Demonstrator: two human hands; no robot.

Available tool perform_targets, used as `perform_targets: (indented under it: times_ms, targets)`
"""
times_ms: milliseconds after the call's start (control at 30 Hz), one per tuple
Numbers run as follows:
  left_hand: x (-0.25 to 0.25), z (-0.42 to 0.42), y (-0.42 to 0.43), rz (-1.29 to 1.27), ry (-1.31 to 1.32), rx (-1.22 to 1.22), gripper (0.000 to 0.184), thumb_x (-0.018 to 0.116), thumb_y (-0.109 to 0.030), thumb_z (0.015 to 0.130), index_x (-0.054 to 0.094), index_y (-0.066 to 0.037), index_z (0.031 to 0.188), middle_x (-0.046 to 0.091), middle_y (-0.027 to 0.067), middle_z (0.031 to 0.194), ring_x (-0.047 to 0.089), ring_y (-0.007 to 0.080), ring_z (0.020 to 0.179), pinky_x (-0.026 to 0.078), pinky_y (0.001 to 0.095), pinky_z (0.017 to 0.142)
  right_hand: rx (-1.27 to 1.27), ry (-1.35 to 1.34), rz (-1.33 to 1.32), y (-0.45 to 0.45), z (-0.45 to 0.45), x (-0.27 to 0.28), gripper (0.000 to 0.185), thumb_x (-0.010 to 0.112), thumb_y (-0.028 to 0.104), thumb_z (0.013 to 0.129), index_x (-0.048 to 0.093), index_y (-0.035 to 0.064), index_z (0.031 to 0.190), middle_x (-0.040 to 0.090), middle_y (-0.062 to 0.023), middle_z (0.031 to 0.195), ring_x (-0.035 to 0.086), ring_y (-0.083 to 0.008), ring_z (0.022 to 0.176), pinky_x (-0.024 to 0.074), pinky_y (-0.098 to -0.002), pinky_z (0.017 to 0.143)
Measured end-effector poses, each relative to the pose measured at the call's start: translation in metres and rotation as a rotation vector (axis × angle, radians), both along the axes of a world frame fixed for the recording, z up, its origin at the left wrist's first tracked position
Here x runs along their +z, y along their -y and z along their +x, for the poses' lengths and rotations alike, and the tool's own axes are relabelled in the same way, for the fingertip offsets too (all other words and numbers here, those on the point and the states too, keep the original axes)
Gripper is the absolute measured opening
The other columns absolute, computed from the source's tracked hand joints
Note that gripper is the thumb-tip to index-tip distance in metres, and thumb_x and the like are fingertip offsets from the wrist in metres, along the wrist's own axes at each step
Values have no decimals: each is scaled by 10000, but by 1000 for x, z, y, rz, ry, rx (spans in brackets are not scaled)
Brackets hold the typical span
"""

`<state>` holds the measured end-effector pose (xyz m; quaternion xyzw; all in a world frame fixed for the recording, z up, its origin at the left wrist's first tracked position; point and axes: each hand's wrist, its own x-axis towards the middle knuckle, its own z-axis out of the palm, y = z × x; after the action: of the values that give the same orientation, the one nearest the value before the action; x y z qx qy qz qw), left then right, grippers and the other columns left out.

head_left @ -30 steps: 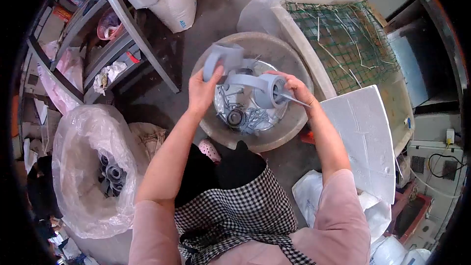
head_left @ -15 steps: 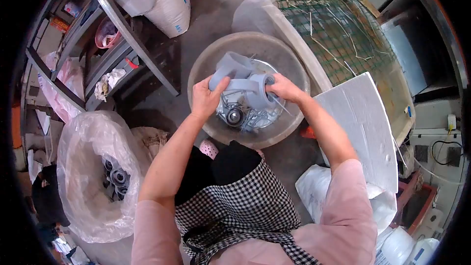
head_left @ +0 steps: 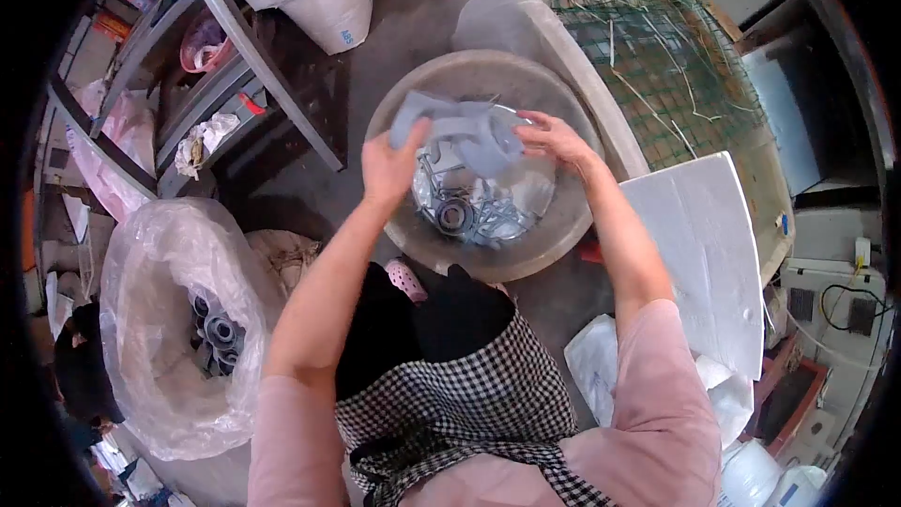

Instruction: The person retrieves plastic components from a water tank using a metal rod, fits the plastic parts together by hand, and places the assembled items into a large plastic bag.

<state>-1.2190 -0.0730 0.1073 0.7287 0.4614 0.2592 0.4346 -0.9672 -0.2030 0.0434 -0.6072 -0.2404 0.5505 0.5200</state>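
Above a wide, dusty basin (head_left: 497,268), my left hand (head_left: 396,161) grips a grey plastic pipe fitting (head_left: 483,143) by its left end. The fitting has wide round openings and is blurred by motion. Just off its right-hand opening is my right hand (head_left: 563,143), fingers apart and nothing visible in them. Under the fitting, thin grey plastic scraps (head_left: 511,218) lie in a shiny round patch of the basin. A dark grey ring-shaped part (head_left: 455,216) sits among them.
To the left stands a clear plastic bag (head_left: 141,338) with grey fittings (head_left: 221,330) inside. Metal shelving (head_left: 272,56) and white sacks (head_left: 328,5) are beyond it. On the right are a container with green netting (head_left: 666,66) and a white foam board (head_left: 699,244).
My right hand has come off the fitting's opening and its fingers have spread. A thin strip seen by that hand before is no longer there. The fitting has turned slightly in my left hand.
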Motion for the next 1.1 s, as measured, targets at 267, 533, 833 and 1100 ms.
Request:
perform_targets:
  times_ms: [267, 533, 833, 1100]
  targets:
    - [-8, -68, -66, -426, -18, 354, 546, 493, -542, 853, 494, -60, 597, 469, 20, 560, 436, 130, 508, 340, 257, 482, 349, 923, -394, -80, -2, -169, 768, 711, 286, 695, 350, -12, 1304, 418, -235, 1292, 452, -348, 1156, 394, -412, 947]
    - [-27, -104, -76, -775, 377, 193, 315, 496, -365, 913, 530, -54, 888, 457, 20, 670, 452, 125, 611, 402, 273, 592, 182, 1531, -286, -166, -28, -238, 665, 618, 58, 674, 363, 70, 1289, 363, -179, 1317, 331, -351, 1229, 383, -425, 943]
    - [-10, -74, -61, -675, 406, 79, 231, 618, -244, 846, 538, -49, 938, 512, 24, 724, 505, 133, 630, 412, 275, 602, 133, 1310, 226, -50, -24, -123, 607, 714, -21, 534, 465, 30, 1085, 466, -171, 1054, 440, -362, 1058, 429, -403, 854]
    - [1, -13, -3, -434, 175, 8, 361, 753, -232, 706, 595, 0, 934, 597, 42, 839, 537, 129, 741, 437, 277, 666, -116, 1262, 563, 10, -47, -4, 658, 737, -30, 492, 442, 37, 1076, 452, -164, 1072, 470, -338, 1013, 417, -382, 869]
